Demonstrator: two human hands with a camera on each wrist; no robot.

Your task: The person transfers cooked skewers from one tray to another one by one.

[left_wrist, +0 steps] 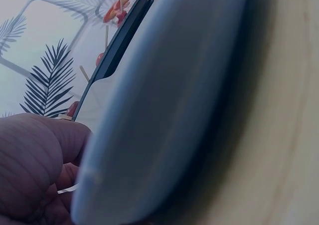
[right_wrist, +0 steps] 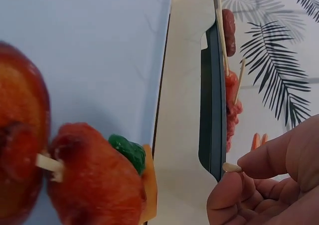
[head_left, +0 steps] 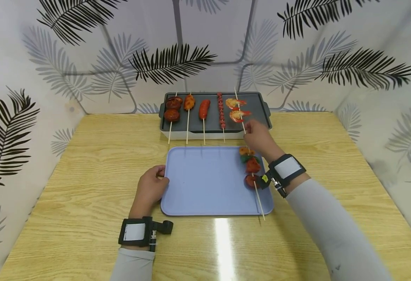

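Observation:
My right hand [head_left: 259,136] pinches the bare stick of a shrimp skewer [head_left: 240,114] between thumb and fingertips. Its two shrimp lie over the right part of the dark grill pan [head_left: 212,121]. In the right wrist view, the stick's blunt end [right_wrist: 232,167] pokes out from the thumb and index finger. My left hand [head_left: 151,186] grips the left rim of the light blue tray [head_left: 205,183], its thumb at the edge and other fingers curled beside it. Below the right forearm, a mixed skewer [head_left: 252,165] with red, green and orange pieces lies along the tray's right side.
On the pan, left to right, are a brown-red meat skewer [head_left: 172,114], an orange-brown skewer [head_left: 189,102], a sausage skewer [head_left: 204,109] and a thin skewer of small red pieces [head_left: 221,110]. The wooden table [head_left: 96,171] meets a leaf-patterned backdrop [head_left: 205,39].

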